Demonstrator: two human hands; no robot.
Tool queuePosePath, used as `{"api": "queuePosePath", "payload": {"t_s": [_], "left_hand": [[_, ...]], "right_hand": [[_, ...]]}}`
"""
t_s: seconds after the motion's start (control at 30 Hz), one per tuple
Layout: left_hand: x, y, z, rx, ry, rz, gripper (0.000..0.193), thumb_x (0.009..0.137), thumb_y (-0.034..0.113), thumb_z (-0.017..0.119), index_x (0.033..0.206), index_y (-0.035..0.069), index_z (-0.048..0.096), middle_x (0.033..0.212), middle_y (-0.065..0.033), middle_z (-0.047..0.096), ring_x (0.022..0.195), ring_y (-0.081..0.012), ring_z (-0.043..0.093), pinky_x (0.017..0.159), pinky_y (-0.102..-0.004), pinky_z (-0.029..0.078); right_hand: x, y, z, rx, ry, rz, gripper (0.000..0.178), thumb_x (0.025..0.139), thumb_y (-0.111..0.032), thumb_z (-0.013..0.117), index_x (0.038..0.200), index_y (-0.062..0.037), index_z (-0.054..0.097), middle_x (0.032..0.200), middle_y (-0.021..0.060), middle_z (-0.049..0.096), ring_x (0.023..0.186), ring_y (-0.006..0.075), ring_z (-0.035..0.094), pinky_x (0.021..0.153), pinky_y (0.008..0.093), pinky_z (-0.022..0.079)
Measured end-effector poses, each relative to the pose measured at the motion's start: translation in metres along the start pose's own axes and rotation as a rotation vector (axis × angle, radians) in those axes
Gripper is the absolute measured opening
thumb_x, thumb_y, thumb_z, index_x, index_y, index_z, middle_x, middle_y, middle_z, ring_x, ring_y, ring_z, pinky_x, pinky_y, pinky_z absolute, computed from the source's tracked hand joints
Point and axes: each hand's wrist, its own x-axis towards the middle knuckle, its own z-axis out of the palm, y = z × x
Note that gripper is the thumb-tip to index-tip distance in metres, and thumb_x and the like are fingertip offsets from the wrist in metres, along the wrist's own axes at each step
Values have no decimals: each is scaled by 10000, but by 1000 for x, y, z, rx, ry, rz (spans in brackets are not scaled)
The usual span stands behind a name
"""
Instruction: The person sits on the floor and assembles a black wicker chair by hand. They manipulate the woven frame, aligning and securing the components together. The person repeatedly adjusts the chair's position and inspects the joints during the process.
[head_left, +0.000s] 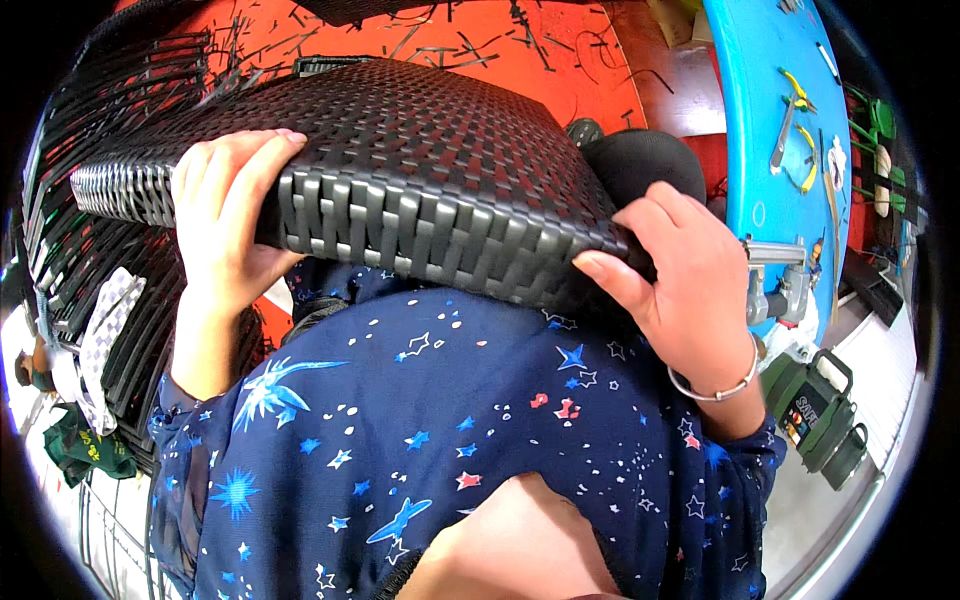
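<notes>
A black panel of glossy woven strips (430, 140) lies across in front of me, its thick near edge close to my body. My left hand (225, 205) is wrapped over that edge at the left, fingers on the upper face and thumb underneath. At the right corner, my right hand (690, 270) is closed on the panel, thumb along the edge and index finger bent over the top. Its other fingers are partly hidden, and whether a loose strip end is pinched there cannot be made out.
On the right stands a blue table (750, 110) with yellow-handled pliers (808, 165) and a metal clamp (782, 275) at its edge. Black strip scraps (480, 45) litter the red floor beyond. Bundled black strips (140, 350) fill the left. A round black seat (645, 165) is behind the panel.
</notes>
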Motion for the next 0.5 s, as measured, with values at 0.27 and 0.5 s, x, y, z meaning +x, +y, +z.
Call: {"api": "queuePosePath", "payload": {"t_s": [0.27, 0.5], "left_hand": [[-4, 19, -5, -16, 3, -35, 582, 644, 287, 777, 1170, 72, 653, 1065, -76, 674, 947, -268, 642, 851, -408, 456], [-17, 27, -15, -49, -63, -50, 563, 617, 255, 722, 1147, 71, 684, 1083, -79, 685, 947, -273, 650, 833, -410, 463]], "right_hand": [[64, 66, -4, 883, -501, -407, 516, 1068, -365, 376, 1349, 29, 554, 1425, 199, 535, 1371, 318, 455, 1152, 417, 305], [70, 49, 95, 1078, -858, -418, 619, 1091, -341, 302, 1570, 36, 197, 1658, 159, 185, 1546, 245, 121, 1239, 381, 84]]}}
